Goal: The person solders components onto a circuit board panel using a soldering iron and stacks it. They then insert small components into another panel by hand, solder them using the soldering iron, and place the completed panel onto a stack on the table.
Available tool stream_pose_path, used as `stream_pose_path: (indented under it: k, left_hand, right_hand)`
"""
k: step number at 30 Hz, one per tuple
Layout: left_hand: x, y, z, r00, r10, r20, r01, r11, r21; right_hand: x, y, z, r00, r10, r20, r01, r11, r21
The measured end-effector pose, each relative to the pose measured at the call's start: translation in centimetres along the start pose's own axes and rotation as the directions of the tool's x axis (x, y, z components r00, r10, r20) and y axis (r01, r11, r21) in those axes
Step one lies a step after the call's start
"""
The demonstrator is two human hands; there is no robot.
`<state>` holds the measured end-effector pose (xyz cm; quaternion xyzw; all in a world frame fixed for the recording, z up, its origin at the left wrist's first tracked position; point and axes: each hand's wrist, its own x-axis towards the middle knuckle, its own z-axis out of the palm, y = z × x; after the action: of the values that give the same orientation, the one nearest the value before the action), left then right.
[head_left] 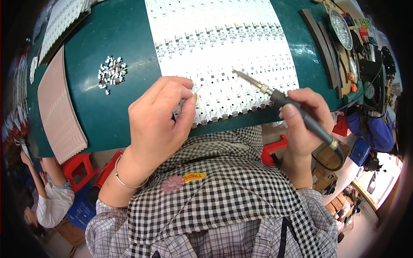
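Note:
My right hand (306, 122) grips a soldering iron (278, 98) by its dark handle, like a pen. The iron's metal tip points up and left, over a white panel of small circuit boards (193, 60); whether it touches the panel I cannot tell. My left hand (157, 109) is closed in a pinch above the panel's near left part. From its thumb and forefinger sticks out a thin solder wire (199, 89), angled toward the boards. Rows of small dark and yellow parts cover the panel, and brown connectors line its near edge.
Left of the panel lies a pile of small white connectors (112, 72) on the green table (129, 26). A pinkish stack of boards (62, 107) sits at the left edge. Dark strips (320, 43) and a round metal dish (340, 30) are at right. Another person (56, 202) sits at lower left.

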<state>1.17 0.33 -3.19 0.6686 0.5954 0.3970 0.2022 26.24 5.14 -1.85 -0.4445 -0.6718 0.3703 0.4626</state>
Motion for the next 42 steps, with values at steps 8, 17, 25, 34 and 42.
stream_pose_path:
  k: [8, 17, 25, 34, 42]
  left_hand:
    - [0.4, -0.1, 0.5, 0.999, 0.016, 0.048, -0.018, 0.999, 0.036]
    - [0.7, 0.0, 0.2, 0.994, -0.011, 0.11, 0.008, 1.0, 0.025]
    - [0.9, -0.3, 0.6, 0.996, -0.007, 0.092, 0.004, 1.0, 0.029]
    - [1.0, -0.5, 0.9, 0.997, 0.001, 0.071, -0.003, 1.0, 0.017]
    - [1.0, -0.2, 0.1, 0.995, -0.018, 0.097, 0.019, 1.0, -0.011]
  right_hand:
    - [-0.2, -1.7, 1.3, 0.964, 0.018, 0.266, 0.024, 0.988, -0.153]
    - [-0.2, -1.0, 1.8, 0.965, -0.029, 0.26, 0.075, 0.983, -0.169]
    - [-0.2, -1.7, 2.0, 0.947, -0.04, 0.32, 0.121, 0.964, -0.238]
    - [-0.1, -2.1, 2.4, 0.931, -0.157, 0.329, 0.248, 0.935, -0.254]
    - [2.1, 0.2, -0.7, 0.964, -0.252, -0.088, 0.223, 0.943, -0.248]
